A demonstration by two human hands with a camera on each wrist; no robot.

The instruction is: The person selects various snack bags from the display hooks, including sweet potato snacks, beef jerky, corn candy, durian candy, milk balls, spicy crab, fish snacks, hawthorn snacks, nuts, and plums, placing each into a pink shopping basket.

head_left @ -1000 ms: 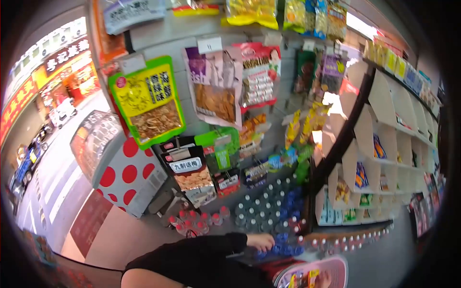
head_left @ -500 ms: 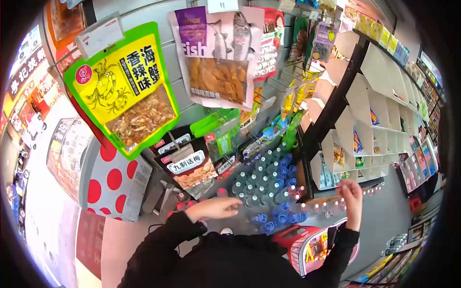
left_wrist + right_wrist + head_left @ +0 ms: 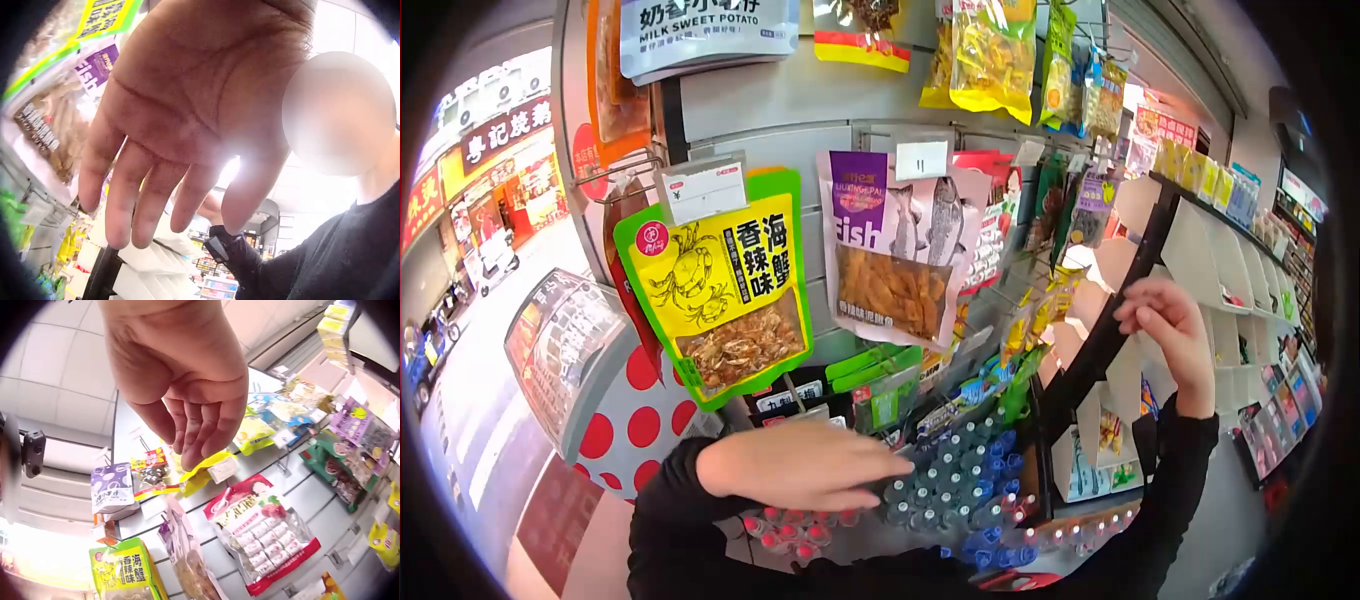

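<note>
The fish pouch (image 3: 900, 255) hangs mid-scene, the crab pouch (image 3: 718, 290) just left. Nearer and below, the left hand (image 3: 800, 468) has fingers extended, empty; to the right, the right hand (image 3: 1168, 330) is loosely bent, empty. With both pouches ungripped, no handling seems done; all is left.

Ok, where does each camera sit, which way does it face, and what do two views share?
Head: head-worn, facing forward and down at hanging packets; left hand, right hand and dark sleeves show.
Left wrist: worn there, looking past the left hand's fingers; the person's dark-clothed torso shows too.
Right wrist: worn there, looking past the right hand toward hanging packets and ceiling.
Shared: head and left wrist both show the Fish packet.
</note>
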